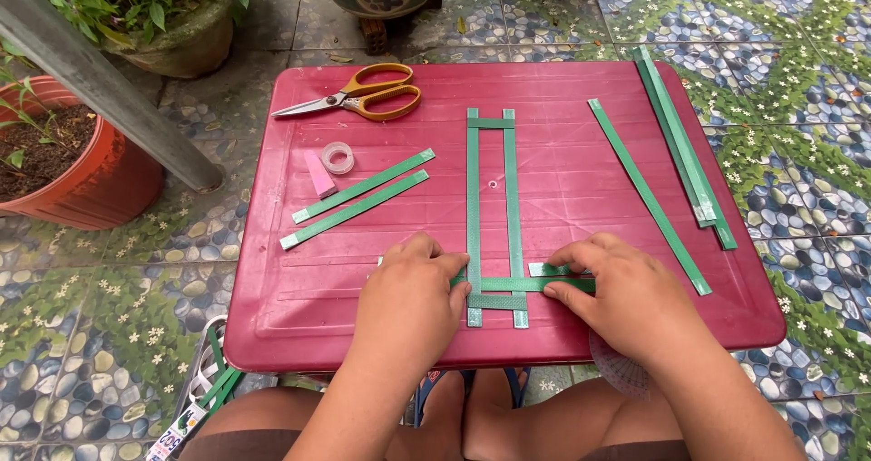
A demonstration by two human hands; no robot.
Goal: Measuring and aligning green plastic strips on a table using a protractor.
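At the near edge of the red bench [562, 166], your left hand [408, 302] and right hand [626, 302] lie flat and apart, fingers pressing a horizontal green strip [531, 284] that crosses two long upright green strips [493, 198]. Short green crosspieces join those uprights at the top and near the bottom. Neither hand is clamped around anything; they only press down.

To your left lie two shorter green strips [358, 198] side by side, slanted, with a pink eraser [319, 173] and a small roll of clear tape [337, 157] just beyond them. Orange-handled scissors [358, 98] rest at the far left corner. To your right a long single strip [649, 196] lies diagonally, and a bundle of strips [685, 148] sits by the right edge.

On the pebble-patterned floor, an orange pot [77, 180] holds soil and a sprout; a stone planter [172, 39] holds leafy greens.
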